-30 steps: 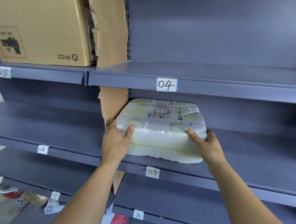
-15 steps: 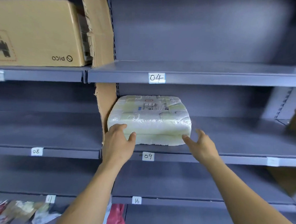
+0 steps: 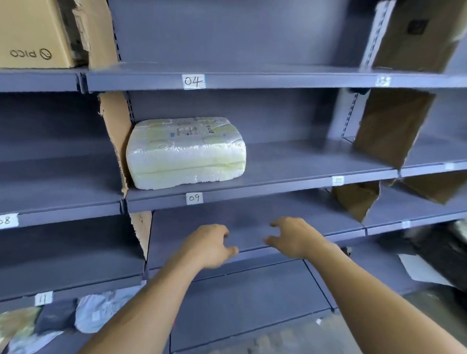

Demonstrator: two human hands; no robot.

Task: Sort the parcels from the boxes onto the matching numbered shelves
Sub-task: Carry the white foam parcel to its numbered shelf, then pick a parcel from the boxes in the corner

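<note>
Parcel on shelf 09, both hands free

White foam parcel lies on the shelf labelled 09, against its cardboard divider; left hand and right hand hover below it, fingers loosely curled, holding nothing.

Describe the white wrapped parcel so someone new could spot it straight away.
On the grey shelving, find the shelf labelled 09. The parcel lies at its left end beside a torn cardboard divider. It is the only parcel on that shelf: a whitish block in shiny plastic wrap.
</note>
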